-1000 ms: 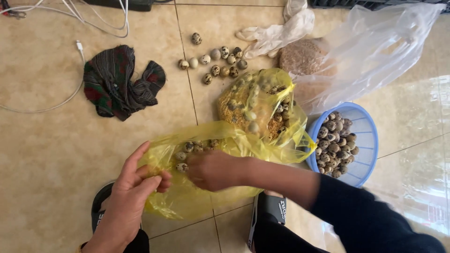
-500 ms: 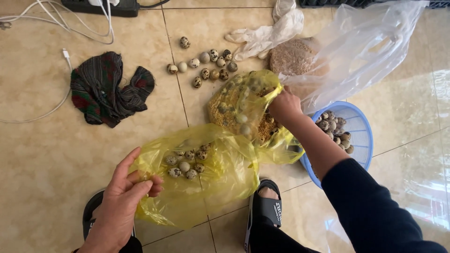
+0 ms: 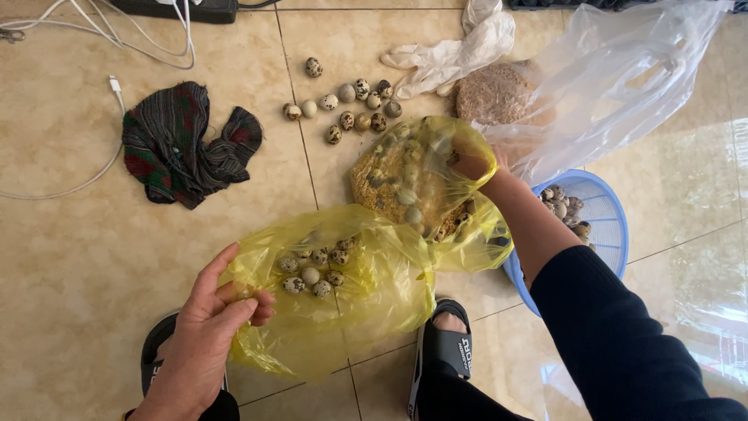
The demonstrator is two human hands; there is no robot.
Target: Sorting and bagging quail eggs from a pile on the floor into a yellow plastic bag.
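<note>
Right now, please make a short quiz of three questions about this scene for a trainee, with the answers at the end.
1. True or false: the left hand grips the edge of the near yellow bag that holds a few speckled eggs.
2. Where is the right hand? A) in the blue basket B) inside the far yellow bag C) on the dark cloth
3. Fill in: loose eggs lie on the tiled ____, beyond both bags.

Key
1. True.
2. B; the hand shows through the yellow plastic among eggs and husk.
3. floor.
</note>
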